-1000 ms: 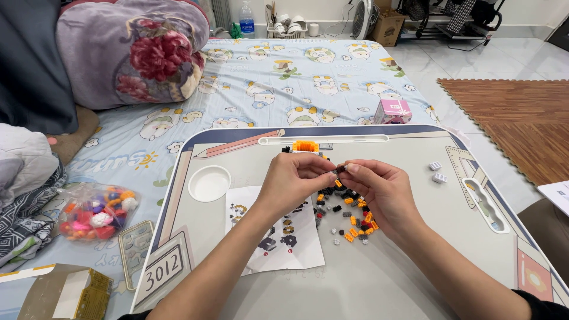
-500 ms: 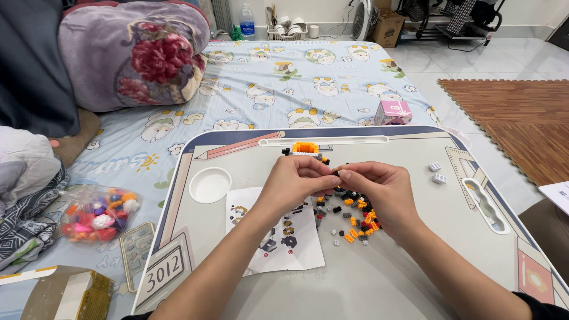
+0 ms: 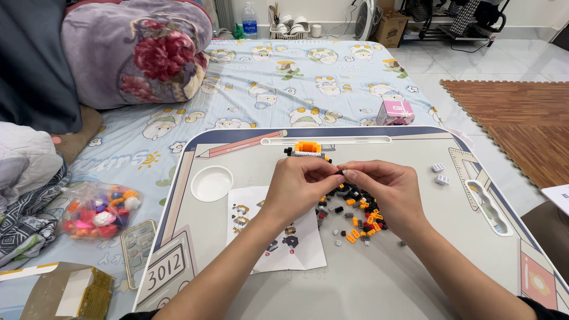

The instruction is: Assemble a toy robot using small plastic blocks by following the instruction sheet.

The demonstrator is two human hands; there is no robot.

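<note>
Both hands meet over the middle of the grey counter, directly above the pile of small bricks, which serves as the landmark here. The left hand and the right hand have their fingers pinched narrow, tip to tip, on a tiny piece held between them; it is too small to tell its colour or shape. The pile, a scatter of orange, black and grey bricks, lies on the counter just below and partly under the right hand. Just beyond the pile, toward the far edge of the counter, stands a small partly built model with an orange top. To the left of the pile, partly under the left forearm, lies a white instruction sheet, and further left of that sits a round white recess in the counter. Well to the right of the pile lie two pale grey bricks. Beyond the pile, off the counter on the patterned bedsheet, stands a small pink box. Far left of the pile, on the bedsheet, lies a clear bag of coloured pieces.
</note>
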